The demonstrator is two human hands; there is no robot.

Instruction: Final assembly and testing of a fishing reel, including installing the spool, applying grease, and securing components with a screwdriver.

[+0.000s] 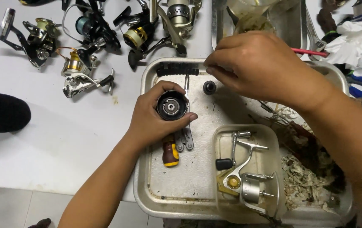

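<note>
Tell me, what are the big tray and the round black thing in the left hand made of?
The tray looks like bare metal, probably steel: silvery, dull shine, scuffed and stained. The black spool in the left hand looks like dark-coated metal or plastic, with a shiny silver centre; the coating hides which.

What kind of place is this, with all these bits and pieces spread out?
Most likely a fishing reel repair bench. Several spinning reels lie on the white table, a metal tray holds a partly stripped reel and a screwdriver, and the left hand grips a black spool.
</note>
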